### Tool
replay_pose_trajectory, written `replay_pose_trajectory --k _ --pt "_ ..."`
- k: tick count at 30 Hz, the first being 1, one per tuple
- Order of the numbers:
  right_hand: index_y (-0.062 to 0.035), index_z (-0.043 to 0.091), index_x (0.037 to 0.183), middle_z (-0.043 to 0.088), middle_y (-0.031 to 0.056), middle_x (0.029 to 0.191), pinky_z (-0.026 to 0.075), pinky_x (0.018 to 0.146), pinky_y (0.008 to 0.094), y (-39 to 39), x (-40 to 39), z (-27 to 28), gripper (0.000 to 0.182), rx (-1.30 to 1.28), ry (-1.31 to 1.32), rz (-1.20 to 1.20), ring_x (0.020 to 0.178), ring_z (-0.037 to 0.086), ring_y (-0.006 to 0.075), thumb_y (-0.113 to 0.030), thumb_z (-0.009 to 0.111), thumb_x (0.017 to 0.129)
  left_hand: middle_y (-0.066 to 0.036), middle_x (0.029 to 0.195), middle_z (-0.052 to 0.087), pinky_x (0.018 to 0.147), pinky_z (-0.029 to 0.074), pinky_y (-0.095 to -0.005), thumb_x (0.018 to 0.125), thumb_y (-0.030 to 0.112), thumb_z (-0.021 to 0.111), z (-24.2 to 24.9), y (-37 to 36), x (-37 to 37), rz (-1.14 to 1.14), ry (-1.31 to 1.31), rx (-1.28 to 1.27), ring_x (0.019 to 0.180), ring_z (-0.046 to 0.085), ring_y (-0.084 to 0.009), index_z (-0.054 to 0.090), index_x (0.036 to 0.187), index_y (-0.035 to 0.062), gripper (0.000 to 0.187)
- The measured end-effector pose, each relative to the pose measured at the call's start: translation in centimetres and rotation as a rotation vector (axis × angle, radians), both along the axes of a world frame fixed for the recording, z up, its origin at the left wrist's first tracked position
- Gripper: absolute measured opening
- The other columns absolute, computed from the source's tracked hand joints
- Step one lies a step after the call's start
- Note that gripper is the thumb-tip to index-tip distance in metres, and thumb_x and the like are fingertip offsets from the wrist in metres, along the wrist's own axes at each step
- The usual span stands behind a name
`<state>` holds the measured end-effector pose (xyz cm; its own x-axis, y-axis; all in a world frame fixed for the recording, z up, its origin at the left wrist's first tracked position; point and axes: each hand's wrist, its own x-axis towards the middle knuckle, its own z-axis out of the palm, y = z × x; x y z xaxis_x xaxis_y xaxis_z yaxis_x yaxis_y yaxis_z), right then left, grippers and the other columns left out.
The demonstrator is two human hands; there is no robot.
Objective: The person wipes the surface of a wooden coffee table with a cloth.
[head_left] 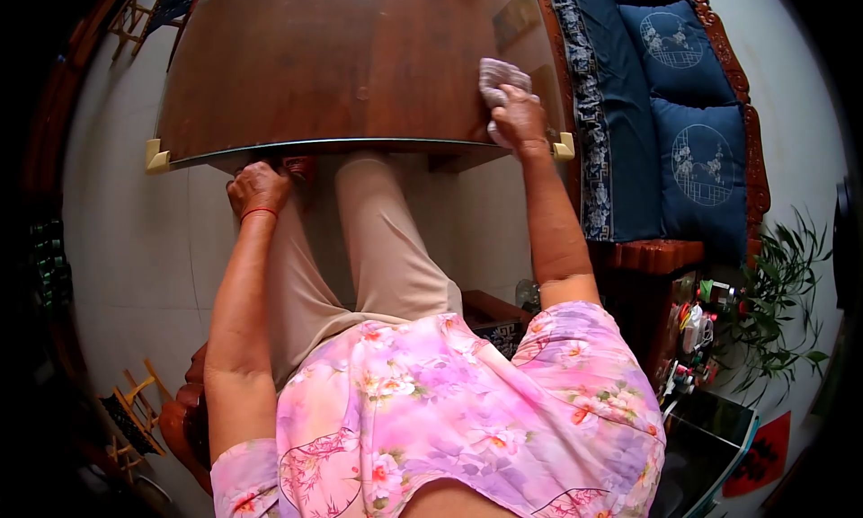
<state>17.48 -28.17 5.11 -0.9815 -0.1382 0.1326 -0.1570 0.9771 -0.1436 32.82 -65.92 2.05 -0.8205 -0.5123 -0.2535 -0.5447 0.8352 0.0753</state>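
Observation:
My right hand (pixel 520 121) is closed on a pale, pinkish checked cloth (pixel 500 76), which is pressed to the glass-topped brown wooden table (pixel 351 60) near its front right corner. Part of the cloth bunches out past the fingers and under the palm. My left hand (pixel 259 190), with a red band at the wrist, is curled closed by my knee, just below the table's front edge. Its fingertips are turned away, so whatever they may hold is hidden.
Cream corner guards (pixel 157 156) cap the table's front corners. A carved wooden sofa with blue cushions (pixel 704 163) runs along the right. Behind it stands a leafy plant (pixel 787 293), near a side stand with small items (pixel 694 329). Small chairs (pixel 135 406) stand at left.

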Motion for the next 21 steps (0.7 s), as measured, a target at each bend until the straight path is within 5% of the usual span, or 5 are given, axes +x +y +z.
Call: replay_pose_trajectory --k 5,10,13,17,21 --pt "-0.0134 0.063 0.112 0.064 0.0160 0.109 0.047 0.088 0.0433 7.7 -1.0 0.0 0.045 0.039 -0.054 -0.289 0.099 0.062 0.0341 -0.022 0.054 0.069 -0.016 0.095 0.068 0.080 0.050 -0.0398 0.082 0.039 0.053 -0.1 0.2 -0.2 -0.024 -0.008 -0.026 0.093 0.066 -0.0311 0.072 0.092 0.0064 0.039" --pt "-0.0133 0.063 0.110 0.064 0.0133 0.110 0.047 0.088 0.0427 5.4 -0.5 0.0 0.043 0.123 -0.017 -0.313 0.101 0.061 0.0326 -0.023 0.053 0.069 -0.014 0.095 0.069 0.079 0.051 -0.0398 0.084 0.045 0.051 -0.3 0.3 -0.4 -0.044 -0.016 -0.025 0.093 0.066 -0.0299 0.072 0.091 0.0091 0.042" --pt "-0.0123 0.062 0.113 0.063 0.0128 0.113 0.045 0.092 0.0413 1.4 0.6 0.1 0.046 0.010 0.001 -0.165 0.104 0.060 0.0307 -0.020 0.052 0.069 -0.014 0.094 0.069 0.078 0.051 -0.0396 0.084 0.050 0.050 0.3 0.5 -0.5 -0.052 -0.032 0.004 0.092 0.066 -0.0292 0.072 0.090 0.0101 0.046" --pt "-0.0065 0.062 0.113 0.061 0.0121 0.117 0.047 0.092 0.0384 -5.2 1.2 -0.7 0.047 -0.091 0.055 0.096 0.104 0.060 0.0284 -0.014 0.054 0.067 -0.011 0.095 0.069 0.079 0.049 -0.0385 0.085 0.043 0.050 -1.3 0.2 -0.8 -0.053 -0.032 0.006 0.091 0.066 -0.0278 0.073 0.089 0.0115 0.039" --pt "-0.0112 0.063 0.109 0.062 0.0088 0.116 0.048 0.090 0.0378 -13.7 2.7 -0.5 0.043 -0.119 0.067 0.352 0.106 0.059 0.0264 -0.012 0.059 0.067 -0.011 0.093 0.070 0.082 0.045 -0.0380 0.083 0.031 0.051 -1.1 0.3 -0.7 -0.035 -0.001 0.056 0.091 0.066 -0.0256 0.072 0.087 0.0119 0.029"
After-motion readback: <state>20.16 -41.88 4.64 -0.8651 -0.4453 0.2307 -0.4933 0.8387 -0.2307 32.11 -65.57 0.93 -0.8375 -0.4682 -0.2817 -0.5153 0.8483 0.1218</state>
